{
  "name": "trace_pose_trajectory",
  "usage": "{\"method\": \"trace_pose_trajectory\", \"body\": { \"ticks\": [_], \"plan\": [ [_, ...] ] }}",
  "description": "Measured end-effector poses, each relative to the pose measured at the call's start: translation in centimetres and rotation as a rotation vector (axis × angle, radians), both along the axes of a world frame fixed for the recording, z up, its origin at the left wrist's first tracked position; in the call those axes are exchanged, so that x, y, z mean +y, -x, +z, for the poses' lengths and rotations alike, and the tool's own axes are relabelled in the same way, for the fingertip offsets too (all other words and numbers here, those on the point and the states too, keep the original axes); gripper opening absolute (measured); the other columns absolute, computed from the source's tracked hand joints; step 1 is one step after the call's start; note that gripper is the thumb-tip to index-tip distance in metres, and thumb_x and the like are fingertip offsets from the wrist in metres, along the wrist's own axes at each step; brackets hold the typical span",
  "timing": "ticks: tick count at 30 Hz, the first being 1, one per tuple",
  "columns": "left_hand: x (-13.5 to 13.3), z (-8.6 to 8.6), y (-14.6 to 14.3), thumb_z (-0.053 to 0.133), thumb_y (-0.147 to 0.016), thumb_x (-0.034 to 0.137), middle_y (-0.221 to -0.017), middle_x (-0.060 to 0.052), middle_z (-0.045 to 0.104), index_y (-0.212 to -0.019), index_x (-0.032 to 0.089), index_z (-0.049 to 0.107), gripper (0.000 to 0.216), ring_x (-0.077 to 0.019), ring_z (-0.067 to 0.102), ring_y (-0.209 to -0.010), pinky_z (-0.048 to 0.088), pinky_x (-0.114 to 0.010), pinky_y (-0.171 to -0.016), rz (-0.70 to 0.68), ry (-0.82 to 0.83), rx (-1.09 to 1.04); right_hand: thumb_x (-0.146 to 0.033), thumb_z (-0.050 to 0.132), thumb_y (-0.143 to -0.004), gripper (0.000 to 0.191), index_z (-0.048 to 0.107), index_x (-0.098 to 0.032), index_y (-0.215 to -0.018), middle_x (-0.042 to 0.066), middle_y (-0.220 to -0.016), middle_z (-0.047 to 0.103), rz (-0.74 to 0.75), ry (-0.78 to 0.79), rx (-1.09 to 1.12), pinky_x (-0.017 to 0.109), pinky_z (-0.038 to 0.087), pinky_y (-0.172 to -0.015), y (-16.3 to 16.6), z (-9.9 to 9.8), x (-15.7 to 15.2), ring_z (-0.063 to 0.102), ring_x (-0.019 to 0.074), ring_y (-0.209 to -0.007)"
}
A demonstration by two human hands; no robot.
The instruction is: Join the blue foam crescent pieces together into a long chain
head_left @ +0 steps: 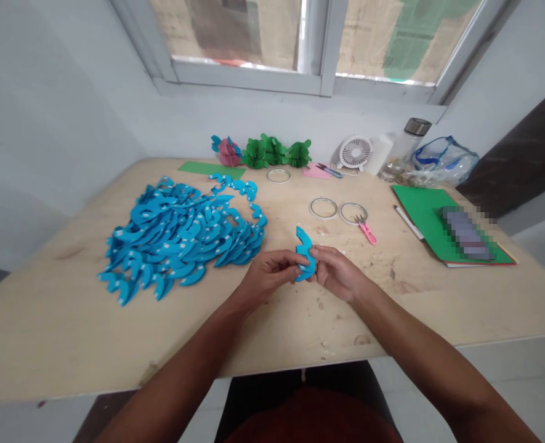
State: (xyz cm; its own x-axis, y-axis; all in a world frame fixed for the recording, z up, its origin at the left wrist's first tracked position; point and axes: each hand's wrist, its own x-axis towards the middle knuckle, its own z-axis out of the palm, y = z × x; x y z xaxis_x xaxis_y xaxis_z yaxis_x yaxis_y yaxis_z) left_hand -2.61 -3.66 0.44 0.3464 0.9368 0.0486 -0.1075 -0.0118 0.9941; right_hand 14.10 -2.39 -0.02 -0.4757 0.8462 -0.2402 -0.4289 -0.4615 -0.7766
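Between my two hands, above the table near its front, is a curved blue paper piece [304, 239] shaped like a wavy "3". My left hand [274, 271] pinches its left side with thumb and fingers. On the other side, my right hand [334, 269] grips the same piece by its right edge. Part of the paper is covered by my fingers. To the left of my hands lies a large heap of similar blue paper pieces [180, 231], many with small white patches, and a strand of them curls round the heap's right side.
Tape rings [324, 208] and a pink-handled small fork [368, 232] lie beyond my hands. Green paper ornaments [272, 151], a pink-and-blue one [228, 151], a small white fan [355, 152] and a bottle [404, 144] stand at the back. A green folder [422, 212] lies right.
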Motion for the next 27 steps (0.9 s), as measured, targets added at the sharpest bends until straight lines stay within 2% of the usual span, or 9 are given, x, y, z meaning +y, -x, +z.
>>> {"method": "trace_pose_trajectory", "body": {
  "ticks": [7, 13, 16, 21, 23, 27],
  "plan": [
    [-0.06, 0.19, 0.06, 0.071, -0.069, 0.026, -0.068, -0.004, 0.067, -0.078, 0.016, 0.072, 0.014, -0.0122, 0.056, -0.06, 0.045, -0.025, -0.058, -0.003, -0.025, -0.006, -0.035, 0.068, -0.071, 0.021, 0.062, -0.016, -0.067, -0.001, -0.056, 0.058, 0.004, 0.045, 0.038, 0.025, 0.039, -0.052, -0.04, -0.07, 0.05, 0.052, 0.0111, -0.052],
    [0.06, 0.01, -0.08, 0.071, -0.069, 0.025, -0.068, -0.003, 0.068, -0.079, 0.017, 0.072, 0.013, -0.0115, 0.056, -0.059, 0.046, -0.024, -0.055, 0.012, -0.007, -0.056, -0.034, 0.064, -0.075, 0.023, 0.06, -0.016, -0.063, -0.002, -0.053, 0.056, -0.029, -0.021, 0.02, 0.024, 0.037, -0.051, 0.01, -0.41, 0.17, 0.051, 0.0105, -0.05],
    [0.39, -0.3, -0.17, 0.07, -0.069, 0.027, -0.067, -0.002, 0.067, -0.08, 0.018, 0.072, 0.014, -0.0111, 0.055, -0.057, 0.046, -0.023, -0.052, 0.096, 0.012, -0.094, -0.032, 0.064, -0.076, 0.018, 0.063, -0.016, -0.067, -0.001, -0.055, 0.058, -0.134, -0.13, -0.065, 0.023, 0.035, -0.05, 0.0, -0.47, 0.3, 0.049, 0.0094, -0.05],
    [0.61, -0.39, -0.35, 0.068, -0.071, 0.027, -0.064, -0.001, 0.066, -0.079, 0.017, 0.071, 0.013, -0.01, 0.055, -0.054, 0.047, -0.023, -0.052, 0.266, -0.029, -0.089, -0.03, 0.064, -0.075, 0.013, 0.064, -0.017, -0.072, 0.0, -0.062, 0.063, -0.323, -0.355, -0.328, 0.023, 0.036, -0.052, -0.07, -0.01, 0.18, 0.048, 0.0087, -0.051],
    [0.47, -0.29, -0.44, 0.067, -0.071, 0.026, -0.064, -0.001, 0.066, -0.08, 0.017, 0.071, 0.013, -0.0095, 0.054, -0.052, 0.048, -0.023, -0.052, 0.338, -0.071, -0.064, -0.029, 0.063, -0.076, 0.013, 0.064, -0.017, -0.071, 0.001, -0.062, 0.063, -0.306, -0.43, -0.413, 0.024, 0.037, -0.054, 0.03, 0.21, -0.03, 0.049, 0.0095, -0.052],
    [0.12, -0.38, -0.56, 0.066, -0.072, 0.024, -0.075, -0.003, 0.069, -0.084, 0.018, 0.07, 0.014, -0.0116, 0.06, -0.061, 0.05, -0.024, -0.057, 0.422, -0.204, 0.038, -0.03, 0.061, -0.077, 0.015, 0.066, -0.017, -0.07, 0.002, -0.063, 0.064, -0.152, -0.481, -0.484, 0.025, 0.04, -0.055, 0.45, 0.19, -0.4, 0.051, 0.0107, -0.055]
  ]
}}
